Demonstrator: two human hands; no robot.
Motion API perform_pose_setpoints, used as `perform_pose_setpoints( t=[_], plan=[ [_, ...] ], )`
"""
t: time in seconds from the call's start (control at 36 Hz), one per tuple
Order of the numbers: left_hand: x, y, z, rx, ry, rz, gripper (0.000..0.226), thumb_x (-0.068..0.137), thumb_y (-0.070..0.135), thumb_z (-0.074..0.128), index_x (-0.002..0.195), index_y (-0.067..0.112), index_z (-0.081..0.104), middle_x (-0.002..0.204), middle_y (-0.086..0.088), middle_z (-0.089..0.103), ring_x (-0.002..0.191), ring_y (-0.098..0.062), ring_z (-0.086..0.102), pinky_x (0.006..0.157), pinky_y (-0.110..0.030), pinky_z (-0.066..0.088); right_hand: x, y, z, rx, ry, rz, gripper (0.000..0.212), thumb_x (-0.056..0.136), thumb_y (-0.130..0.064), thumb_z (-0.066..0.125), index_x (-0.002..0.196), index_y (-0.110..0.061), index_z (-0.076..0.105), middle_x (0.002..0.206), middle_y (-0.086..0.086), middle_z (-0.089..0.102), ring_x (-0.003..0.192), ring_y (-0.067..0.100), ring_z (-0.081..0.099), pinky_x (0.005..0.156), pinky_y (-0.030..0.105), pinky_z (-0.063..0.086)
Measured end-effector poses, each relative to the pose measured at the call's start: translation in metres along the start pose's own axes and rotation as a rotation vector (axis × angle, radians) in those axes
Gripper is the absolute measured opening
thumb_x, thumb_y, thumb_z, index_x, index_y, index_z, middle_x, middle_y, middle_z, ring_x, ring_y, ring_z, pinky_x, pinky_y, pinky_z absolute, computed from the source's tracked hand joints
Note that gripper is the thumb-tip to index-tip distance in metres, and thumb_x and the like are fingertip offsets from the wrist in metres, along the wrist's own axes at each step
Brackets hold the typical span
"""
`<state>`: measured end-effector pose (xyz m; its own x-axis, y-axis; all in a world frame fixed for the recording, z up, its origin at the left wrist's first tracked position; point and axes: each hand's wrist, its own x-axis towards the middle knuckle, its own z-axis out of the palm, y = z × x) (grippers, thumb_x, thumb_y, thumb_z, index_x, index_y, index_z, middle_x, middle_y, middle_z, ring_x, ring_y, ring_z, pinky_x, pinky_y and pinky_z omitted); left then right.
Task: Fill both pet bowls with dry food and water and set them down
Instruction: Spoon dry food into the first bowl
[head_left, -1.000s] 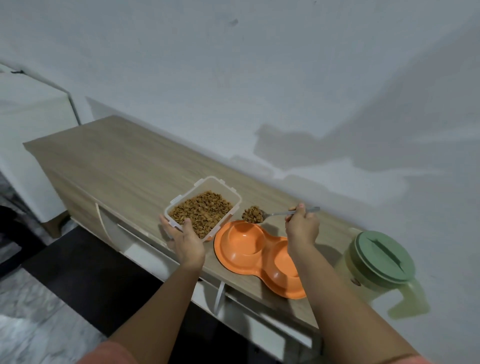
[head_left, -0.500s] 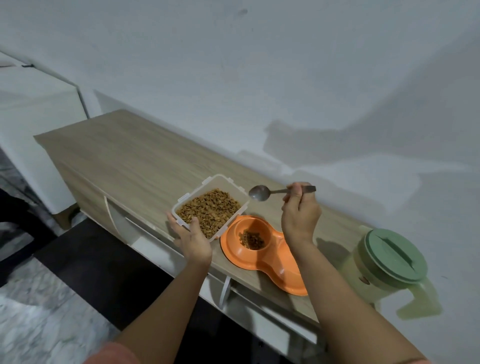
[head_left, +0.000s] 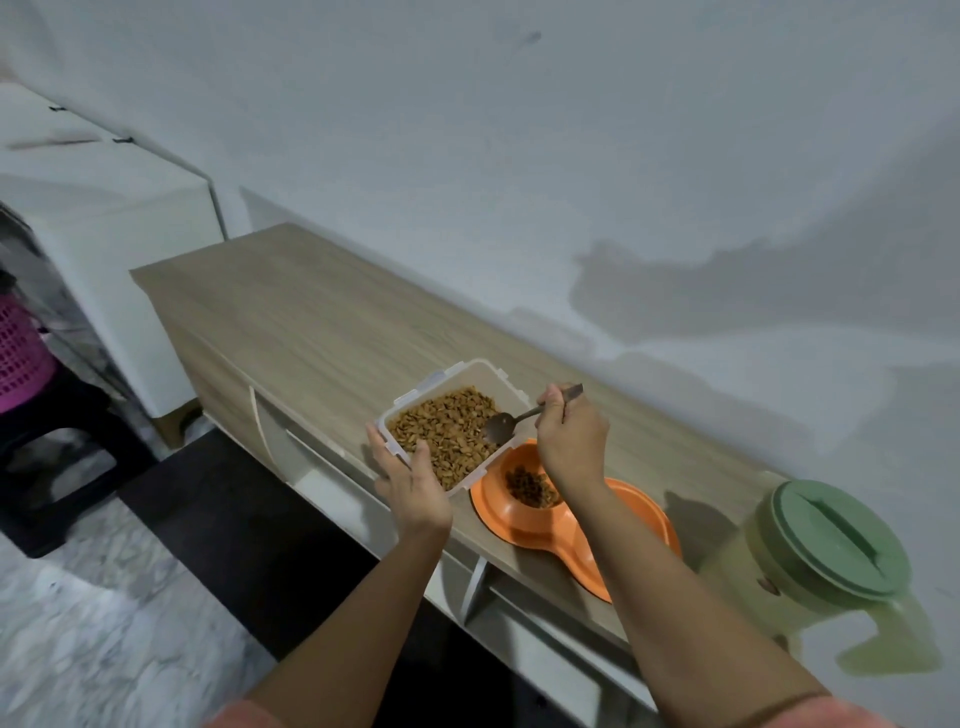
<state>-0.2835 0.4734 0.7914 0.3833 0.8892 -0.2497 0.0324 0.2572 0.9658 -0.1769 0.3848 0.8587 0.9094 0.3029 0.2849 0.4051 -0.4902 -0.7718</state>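
A: Since half a second ago the spoon (head_left: 500, 427) has come down from above the orange double bowl (head_left: 540, 525) and now dips, empty, into the kibble (head_left: 447, 431) in the clear container (head_left: 441, 423).

B: And the food already served?

A: A small heap of kibble lies in the near-left well of the double bowl; the other well is mostly hidden by the forearm, so I cannot tell what is in it. The bowl sits on the worktop (head_left: 311, 322), just beside the container.

B: How do the hands stand?

A: The right hand (head_left: 569, 434) pinches the spoon handle between thumb and curled fingers. The left hand (head_left: 410, 480) grips the container's near corner, thumb over the rim.

B: How will these things handle, do you think?

A: The kibble looks dry and loose, so it should roll off a tilted spoon. The bowl seems light, stiff plastic; once it holds water I would lift it level by the rim at both ends.

B: And the water?

A: Likely from the green-lidded pitcher (head_left: 831, 540) to the right, by its handle. It probably weighs a fair bit.
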Motion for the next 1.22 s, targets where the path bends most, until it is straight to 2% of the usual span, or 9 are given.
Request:
perform_pose_setpoints(
  t=[0.08,0.22,0.33,0.5,0.61,0.69,0.92,1.08,1.22],
  plan=[
    [-0.002,-0.003,-0.002,-0.040,-0.005,-0.034,0.062,0.096,0.043,0.044,0.143,0.059,0.006,0.152,-0.019,0.022,0.128,-0.040,0.044,0.108,-0.058,0.036,0.000,-0.001,-0.001,0.061,-0.008,0.130,0.036,0.101,-0.023,0.037,0.084,-0.008,0.065,0.080,0.014,0.069,0.077,0.027,0.063,0.076,0.041,0.051],
    [-0.003,-0.009,-0.001,-0.081,-0.082,-0.025,0.070,0.076,0.056,0.047,0.133,0.068,0.009,0.153,-0.010,0.033,0.142,-0.029,0.031,0.113,-0.055,0.030,-0.009,0.001,0.011,0.201,-0.073,0.373,0.045,0.099,-0.029,0.040,0.064,-0.012,0.063,0.068,0.013,0.068,0.068,0.030,0.066,0.075,0.048,0.055],
    [-0.002,-0.010,0.001,-0.051,-0.090,-0.020,0.069,0.070,0.062,0.045,0.128,0.071,0.009,0.153,-0.010,0.031,0.141,-0.031,0.031,0.111,-0.056,0.033,-0.014,0.002,0.010,0.311,-0.084,0.475,0.048,0.100,-0.028,0.041,0.065,-0.005,0.064,0.055,0.006,0.061,0.049,0.017,0.056,0.058,0.031,0.049],
    [-0.002,-0.006,0.002,-0.033,-0.097,0.031,0.070,0.072,0.062,0.044,0.131,0.069,0.007,0.155,-0.007,0.025,0.142,-0.030,0.029,0.111,-0.056,0.034,-0.014,0.001,0.006,0.448,-0.064,0.560,0.046,0.100,-0.025,0.042,0.061,-0.010,0.060,0.057,0.009,0.061,0.050,0.018,0.053,0.055,0.031,0.044],
    [-0.003,-0.007,0.004,-0.062,-0.085,0.011,0.066,0.093,0.044,0.045,0.145,0.055,0.007,0.155,-0.010,0.022,0.141,-0.030,0.029,0.113,-0.054,0.031,-0.013,0.000,0.003,0.530,0.003,0.624,0.039,0.101,-0.023,0.041,0.070,-0.008,0.059,0.058,0.007,0.059,0.048,0.015,0.051,0.048,0.025,0.042],
    [-0.001,-0.007,0.004,-0.067,-0.063,-0.001,0.068,0.085,0.050,0.043,0.142,0.059,0.006,0.155,-0.011,0.025,0.140,-0.032,0.031,0.112,-0.055,0.032,-0.012,-0.001,0.002,0.613,0.024,0.678,0.033,0.101,-0.023,0.041,0.078,-0.009,0.060,0.060,0.005,0.058,0.047,0.013,0.050,0.042,0.021,0.039],
    [0.006,-0.015,0.002,-0.099,-0.033,-0.031,0.069,0.081,0.051,0.042,0.141,0.058,0.007,0.156,-0.008,0.027,0.142,-0.031,0.030,0.113,-0.055,0.031,-0.003,-0.003,0.000,0.685,0.070,0.713,0.034,0.101,-0.023,0.040,0.075,-0.011,0.057,0.059,0.005,0.057,0.045,0.012,0.046,0.040,0.019,0.037],
    [0.012,-0.017,0.004,-0.052,0.013,-0.032,0.060,0.097,0.041,0.040,0.147,0.050,0.007,0.158,-0.012,0.022,0.142,-0.033,0.029,0.112,-0.052,0.031,0.004,0.001,-0.010,0.724,0.118,0.719,0.034,0.102,-0.020,0.038,0.075,-0.009,0.057,0.061,0.007,0.056,0.046,0.013,0.045,0.035,0.017,0.035],
    [0.019,-0.018,0.007,-0.070,0.049,-0.044,0.060,0.098,0.042,0.040,0.147,0.050,0.007,0.159,-0.009,0.020,0.141,-0.033,0.031,0.112,-0.052,0.031,0.010,0.012,-0.024,0.712,0.169,0.712,0.034,0.101,-0.020,0.038,0.075,-0.010,0.056,0.061,0.007,0.056,0.045,0.014,0.045,0.035,0.018,0.035]
  ],
)
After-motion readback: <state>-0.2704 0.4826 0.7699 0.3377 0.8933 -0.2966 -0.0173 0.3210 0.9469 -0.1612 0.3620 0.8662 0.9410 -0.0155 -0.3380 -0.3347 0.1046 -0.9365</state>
